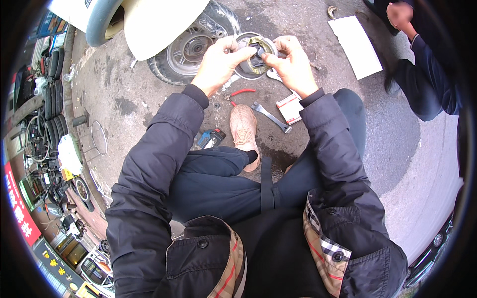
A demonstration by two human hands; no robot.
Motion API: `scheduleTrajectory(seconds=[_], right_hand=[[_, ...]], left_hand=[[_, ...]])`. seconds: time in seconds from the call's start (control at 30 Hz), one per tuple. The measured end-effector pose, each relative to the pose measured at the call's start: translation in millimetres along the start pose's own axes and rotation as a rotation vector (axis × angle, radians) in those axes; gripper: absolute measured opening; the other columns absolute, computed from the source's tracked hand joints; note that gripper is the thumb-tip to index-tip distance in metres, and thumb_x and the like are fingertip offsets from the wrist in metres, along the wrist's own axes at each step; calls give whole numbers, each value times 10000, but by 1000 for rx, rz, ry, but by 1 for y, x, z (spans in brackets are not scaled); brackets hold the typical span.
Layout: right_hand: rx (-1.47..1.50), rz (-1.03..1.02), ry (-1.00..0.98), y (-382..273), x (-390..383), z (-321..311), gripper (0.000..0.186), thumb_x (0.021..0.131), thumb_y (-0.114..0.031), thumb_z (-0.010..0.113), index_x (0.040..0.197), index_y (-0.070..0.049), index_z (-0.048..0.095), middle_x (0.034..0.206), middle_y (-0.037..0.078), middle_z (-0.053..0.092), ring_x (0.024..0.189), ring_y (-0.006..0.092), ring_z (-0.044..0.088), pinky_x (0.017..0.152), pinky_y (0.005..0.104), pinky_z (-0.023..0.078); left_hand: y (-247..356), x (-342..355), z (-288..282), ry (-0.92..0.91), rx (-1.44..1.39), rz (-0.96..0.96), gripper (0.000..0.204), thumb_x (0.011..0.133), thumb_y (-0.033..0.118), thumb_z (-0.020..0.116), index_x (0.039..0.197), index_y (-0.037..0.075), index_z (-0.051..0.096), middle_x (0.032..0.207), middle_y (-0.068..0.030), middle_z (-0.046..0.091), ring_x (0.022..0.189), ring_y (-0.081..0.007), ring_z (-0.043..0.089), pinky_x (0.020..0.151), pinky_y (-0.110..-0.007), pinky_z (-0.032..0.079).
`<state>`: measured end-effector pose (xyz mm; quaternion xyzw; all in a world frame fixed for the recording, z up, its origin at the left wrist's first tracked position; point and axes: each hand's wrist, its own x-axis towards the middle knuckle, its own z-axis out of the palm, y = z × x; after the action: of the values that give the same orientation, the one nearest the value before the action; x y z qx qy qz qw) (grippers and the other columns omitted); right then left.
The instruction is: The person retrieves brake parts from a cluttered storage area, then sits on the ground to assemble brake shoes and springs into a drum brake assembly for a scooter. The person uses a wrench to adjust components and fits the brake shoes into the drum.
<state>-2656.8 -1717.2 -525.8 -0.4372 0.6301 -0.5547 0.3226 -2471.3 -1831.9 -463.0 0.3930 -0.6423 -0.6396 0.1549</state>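
Observation:
Out in front of me, both hands grip a round, grey metal drum brake plate (248, 76) with curved yellowish brake shoes and dark parts inside. My left hand (221, 62) holds its left side, fingers behind the rim and thumb pressed in toward the middle. On the opposite side, my right hand (295, 64) is closed the same way, its thumb almost meeting the left one. The thumbs hide the part they press on. Just left of the plate, partly behind my left hand, lies a wheel (174, 55) with a black tyre and dusty grey hub.
Around my shoe lie red-handled pliers (243, 91), a flat metal bar tool (271, 118), a red-and-white box (288, 110) and a blue-and-black power tool (212, 137). A white sheet (357, 48) lies right, near another person (422, 79). A cream vehicle body (154, 25) overhangs the wheel.

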Motion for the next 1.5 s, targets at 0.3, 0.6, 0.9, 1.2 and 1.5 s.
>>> scheduleTrajectory(seconds=[0.3,0.6,0.9,1.2,1.5], right_hand=[[50,62,187,5,-12,25,346,792,-211,811,900,27,583,930,124,540,817,228,549,738,373,499],[-44,107,190,-3,-18,29,307,853,-211,822,912,-5,603,836,37,571,773,131,533,688,318,486],[-33,14,345,1,-13,38,345,847,-236,848,852,23,620,849,126,567,773,259,594,704,390,505],[79,109,346,7,-17,45,286,848,-184,809,872,31,622,860,141,584,785,244,605,711,391,507],[186,119,308,24,-15,51,240,970,-180,789,1028,-24,617,914,-14,612,811,56,537,704,252,483]], left_hand=[[-4,2,8,141,174,114,356,876,288,878,814,57,614,774,32,560,724,-58,512,634,-245,442],[-8,1,2,114,216,56,280,900,246,858,842,78,641,861,44,598,818,-57,523,750,-244,435],[-10,2,11,168,143,115,421,861,252,893,740,82,527,777,30,481,731,-77,459,637,-273,405],[-9,4,13,176,224,197,430,869,247,882,718,66,523,763,24,490,719,-81,466,633,-280,407],[-13,4,16,188,96,163,387,864,182,882,725,75,537,750,45,512,705,-63,479,622,-261,423]])
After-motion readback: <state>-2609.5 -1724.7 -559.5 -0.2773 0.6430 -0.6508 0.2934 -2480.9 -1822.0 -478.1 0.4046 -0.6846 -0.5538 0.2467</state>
